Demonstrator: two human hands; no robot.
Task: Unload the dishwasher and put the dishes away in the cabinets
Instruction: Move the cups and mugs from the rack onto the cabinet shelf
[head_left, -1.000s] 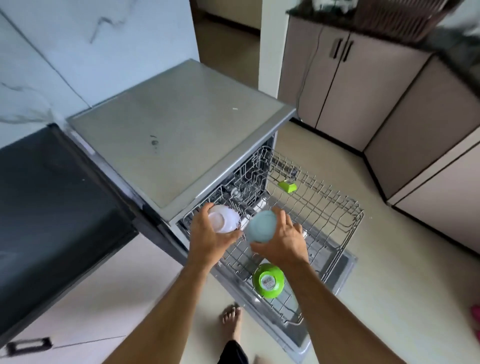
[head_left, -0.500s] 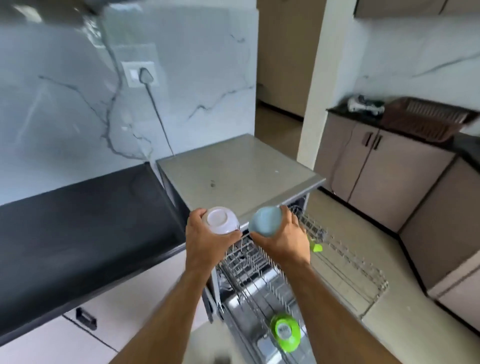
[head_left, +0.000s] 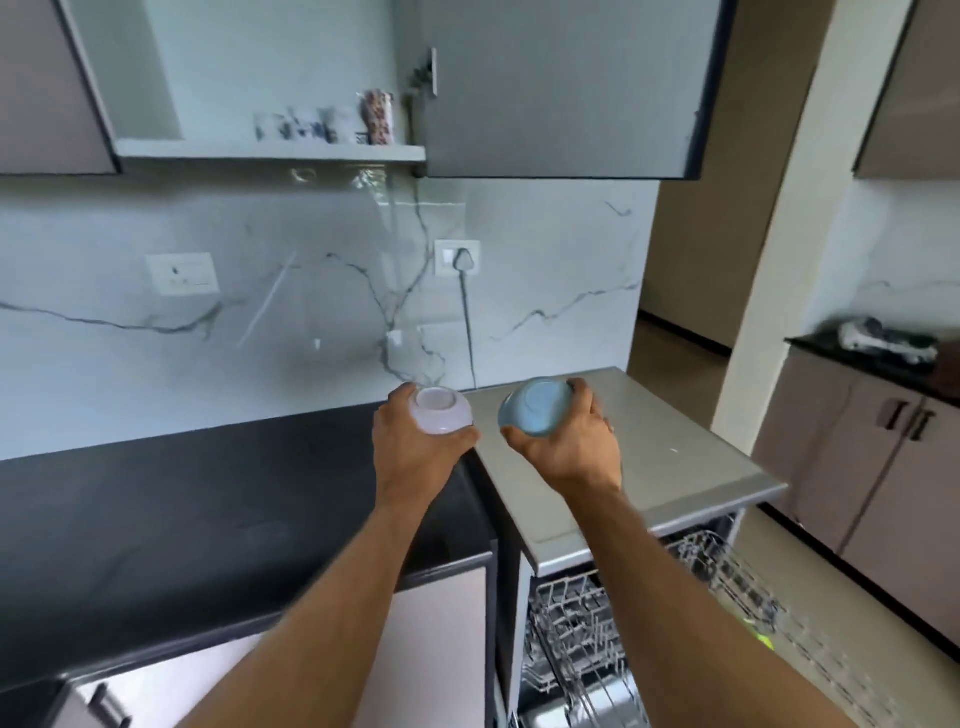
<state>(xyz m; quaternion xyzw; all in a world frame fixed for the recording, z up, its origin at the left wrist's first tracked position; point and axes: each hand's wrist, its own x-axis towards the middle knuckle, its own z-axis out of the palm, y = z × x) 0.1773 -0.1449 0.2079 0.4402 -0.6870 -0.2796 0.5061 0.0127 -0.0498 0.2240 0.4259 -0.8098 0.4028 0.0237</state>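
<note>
We stand at a kitchen counter with both arms stretched forward, each hand carrying one small bowl turned upside down. Our left hand (head_left: 415, 449) has its fingers and thumb curled round a small white rounded bowl (head_left: 441, 410), its flat base facing up. Our right hand (head_left: 569, 449) grips a small pale blue rounded bowl (head_left: 535, 408) the same way, tilted so its base faces us. The two bowls sit side by side, near each other but not touching, above the seam where the black stone countertop (head_left: 208, 499) meets the grey metal top of the dishwasher (head_left: 670, 467). The place they seem bound for is the open grey wall cabinet (head_left: 270, 150), which lies above and ahead of the hands, a little to the left, so the left hand with the white bowl is the nearer one. Its door (head_left: 561, 88) hangs open on the right, above the right hand, and looks like something the blue bowl must pass beneath or beside. On the cabinet's lowest shelf stands a row of blurred patterned mugs (head_left: 322, 124); the shelf to their left looks bare. Below the hands to the right, the dishwasher's pulled-out wire rack (head_left: 649, 629) shows a small green object (head_left: 763, 639) too blurred to identify.
</note>
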